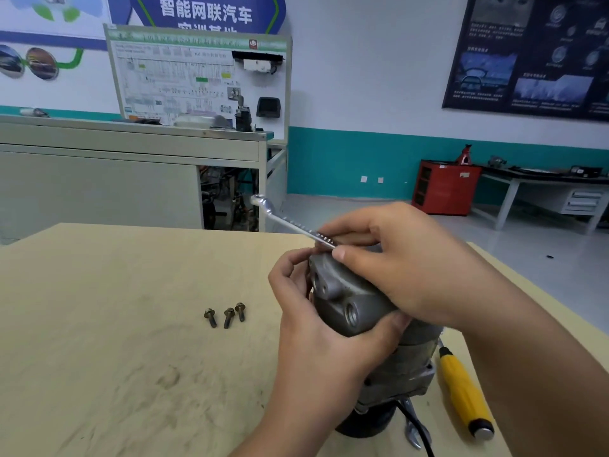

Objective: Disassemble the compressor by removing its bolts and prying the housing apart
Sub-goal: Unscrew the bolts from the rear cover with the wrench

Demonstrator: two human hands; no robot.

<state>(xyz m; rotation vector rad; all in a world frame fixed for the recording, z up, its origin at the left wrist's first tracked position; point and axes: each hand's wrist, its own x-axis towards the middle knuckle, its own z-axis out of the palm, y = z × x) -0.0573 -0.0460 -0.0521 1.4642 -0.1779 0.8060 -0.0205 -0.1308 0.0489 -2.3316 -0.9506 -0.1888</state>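
Observation:
The grey metal compressor (349, 301) stands on the wooden table (115, 324), its end cap with two round ports tilted toward me. My left hand (313, 328) grips the cap from the left, thumb under the lower port. My right hand (402, 265) rests over the top of the cap and pinches a silver wrench (286, 222), whose ring end points up and to the left. The wrench's working end is hidden under my fingers. Three removed bolts (225, 315) lie on the table to the left of the compressor.
A yellow-handled screwdriver (461, 394) lies on the table right of the compressor, beside a black cable (420, 430) and another metal tool (412, 427). A grey cabinet bench (99, 173) stands behind the table. The table's right edge runs close to the screwdriver.

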